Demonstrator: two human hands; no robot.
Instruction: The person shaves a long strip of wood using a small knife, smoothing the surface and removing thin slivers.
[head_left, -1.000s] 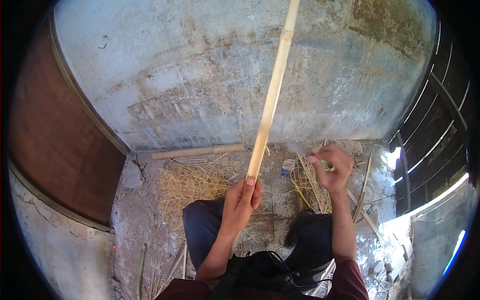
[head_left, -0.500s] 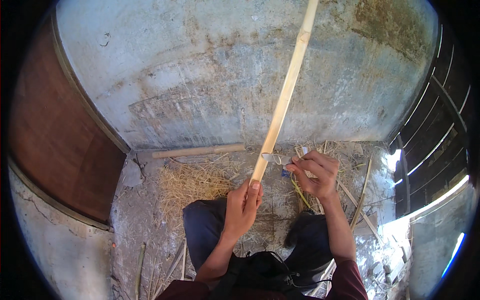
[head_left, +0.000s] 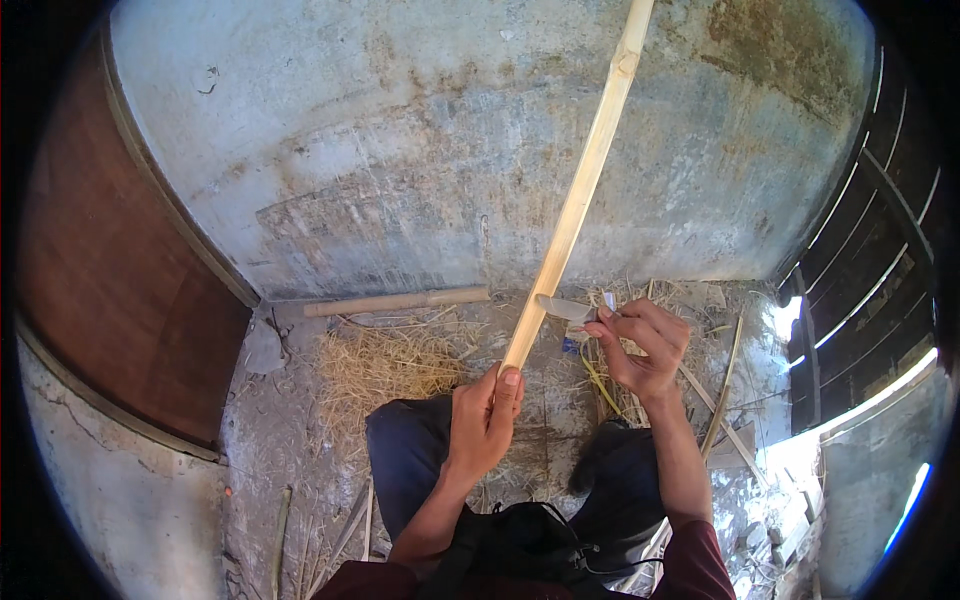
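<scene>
A long pale bamboo strip [head_left: 582, 185] slants up from between my knees and runs out of the top of the picture, with a node near its upper part. My left hand [head_left: 482, 415] grips its lower end, the thumb lying along the face. In my right hand [head_left: 642, 348] is a knife, pinched between thumb and fingers. The knife's short grey blade [head_left: 567, 308] points left, and its tip meets the strip's right edge a little above my left hand. The knife's handle is mostly hidden by my fingers.
Pale shavings [head_left: 385, 365] lie heaped on the floor left of my knees. Behind them a bamboo pole [head_left: 395, 302] rests along the foot of the wall [head_left: 400, 180]. Loose strips [head_left: 725, 400] lie at right, near a slatted wooden wall [head_left: 860, 260]. A brown panel [head_left: 130, 260] stands at left.
The strip's upper part has swung slightly right. My right hand has shifted a little right with the knife, and the curl of shaving at the blade no longer shows.
</scene>
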